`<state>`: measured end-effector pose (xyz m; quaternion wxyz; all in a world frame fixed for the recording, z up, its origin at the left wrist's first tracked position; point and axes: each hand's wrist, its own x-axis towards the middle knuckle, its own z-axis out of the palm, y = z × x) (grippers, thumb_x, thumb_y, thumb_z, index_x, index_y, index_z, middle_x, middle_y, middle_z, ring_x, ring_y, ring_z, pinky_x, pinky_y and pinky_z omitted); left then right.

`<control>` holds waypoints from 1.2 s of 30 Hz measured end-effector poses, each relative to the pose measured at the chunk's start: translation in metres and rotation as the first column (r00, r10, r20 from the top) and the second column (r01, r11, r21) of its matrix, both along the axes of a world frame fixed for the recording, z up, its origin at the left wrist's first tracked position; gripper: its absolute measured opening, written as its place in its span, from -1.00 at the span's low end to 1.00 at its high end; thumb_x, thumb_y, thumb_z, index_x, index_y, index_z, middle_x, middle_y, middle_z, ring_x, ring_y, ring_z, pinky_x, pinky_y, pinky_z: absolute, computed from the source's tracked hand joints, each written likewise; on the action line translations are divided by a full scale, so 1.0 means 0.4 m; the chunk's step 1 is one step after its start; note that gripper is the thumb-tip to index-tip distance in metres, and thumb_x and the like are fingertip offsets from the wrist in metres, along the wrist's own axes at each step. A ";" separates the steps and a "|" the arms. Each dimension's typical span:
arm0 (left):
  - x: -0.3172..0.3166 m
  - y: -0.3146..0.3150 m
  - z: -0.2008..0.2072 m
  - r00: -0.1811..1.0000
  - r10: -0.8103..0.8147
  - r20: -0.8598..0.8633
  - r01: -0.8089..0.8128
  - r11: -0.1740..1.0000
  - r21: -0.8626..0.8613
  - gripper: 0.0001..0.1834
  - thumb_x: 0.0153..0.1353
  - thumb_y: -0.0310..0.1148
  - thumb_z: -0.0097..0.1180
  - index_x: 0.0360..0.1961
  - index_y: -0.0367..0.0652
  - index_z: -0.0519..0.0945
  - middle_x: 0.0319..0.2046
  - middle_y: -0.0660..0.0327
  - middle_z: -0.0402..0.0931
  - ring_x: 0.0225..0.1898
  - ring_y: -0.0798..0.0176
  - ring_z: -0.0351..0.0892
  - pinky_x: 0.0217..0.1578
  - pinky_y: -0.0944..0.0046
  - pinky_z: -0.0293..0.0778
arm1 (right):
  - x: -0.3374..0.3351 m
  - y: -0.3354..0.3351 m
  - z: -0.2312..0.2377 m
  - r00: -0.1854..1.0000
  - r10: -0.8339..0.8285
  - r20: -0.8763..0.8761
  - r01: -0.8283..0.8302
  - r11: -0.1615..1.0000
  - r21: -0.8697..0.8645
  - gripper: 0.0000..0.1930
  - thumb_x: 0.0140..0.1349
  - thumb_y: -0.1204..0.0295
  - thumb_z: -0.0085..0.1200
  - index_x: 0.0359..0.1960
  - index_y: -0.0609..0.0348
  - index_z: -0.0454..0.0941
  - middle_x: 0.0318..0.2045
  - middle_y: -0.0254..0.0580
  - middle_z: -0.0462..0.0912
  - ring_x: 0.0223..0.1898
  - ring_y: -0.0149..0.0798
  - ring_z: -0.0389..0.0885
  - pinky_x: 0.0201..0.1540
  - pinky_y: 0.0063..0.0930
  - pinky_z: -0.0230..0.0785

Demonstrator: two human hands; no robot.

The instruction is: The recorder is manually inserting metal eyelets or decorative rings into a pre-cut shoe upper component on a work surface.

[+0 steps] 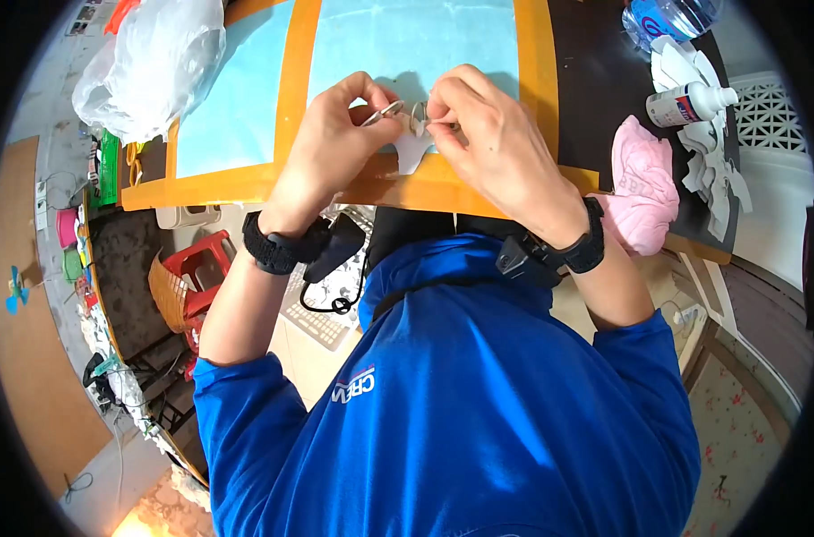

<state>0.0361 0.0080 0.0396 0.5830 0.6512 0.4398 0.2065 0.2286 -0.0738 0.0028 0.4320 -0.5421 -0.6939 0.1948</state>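
Metal piece, pinched in the left hand, slants up rightward toward a small round piece at the right hand's pinched fingertips.

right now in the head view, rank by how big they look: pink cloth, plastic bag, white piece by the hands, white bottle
1. plastic bag, cut off at the top edge
2. pink cloth
3. white bottle
4. white piece, possibly partly hidden by the fingers
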 end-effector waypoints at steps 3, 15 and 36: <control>-0.006 0.008 -0.032 0.992 0.001 0.128 0.004 0.999 -0.038 -0.79 0.35 -0.60 0.27 -0.30 -0.19 0.45 -0.11 0.28 0.64 -0.06 0.37 0.68 -0.02 0.30 0.63 | 0.000 0.003 -0.006 1.000 0.003 -0.029 -0.003 1.000 0.004 -0.86 0.29 0.60 0.25 -0.19 0.32 0.55 -0.15 -0.01 0.57 -0.25 0.16 0.72 -0.16 -0.04 0.58; 0.000 0.007 -0.064 0.990 -0.009 0.138 0.005 1.000 0.029 -0.77 0.31 -0.59 0.29 -0.33 -0.21 0.42 -0.11 0.22 0.55 -0.01 0.31 0.66 0.06 0.27 0.61 | -0.009 0.013 0.004 0.995 -0.060 0.076 0.064 0.996 -0.056 -0.90 0.27 0.62 0.30 -0.22 0.39 0.69 0.13 0.06 0.66 -0.20 -0.10 0.84 -0.11 -0.29 0.65; 0.011 -0.042 -0.136 0.984 0.152 0.088 -0.167 0.967 0.193 -0.76 0.22 -0.73 0.14 -0.18 -0.22 0.43 0.03 0.16 0.43 0.08 0.28 0.60 0.18 0.24 0.52 | -0.042 0.005 0.029 0.979 -0.165 0.118 0.179 0.977 -0.115 -0.88 0.19 0.65 0.33 -0.26 0.35 0.66 0.40 0.17 0.50 -0.28 -0.21 0.81 -0.15 -0.34 0.65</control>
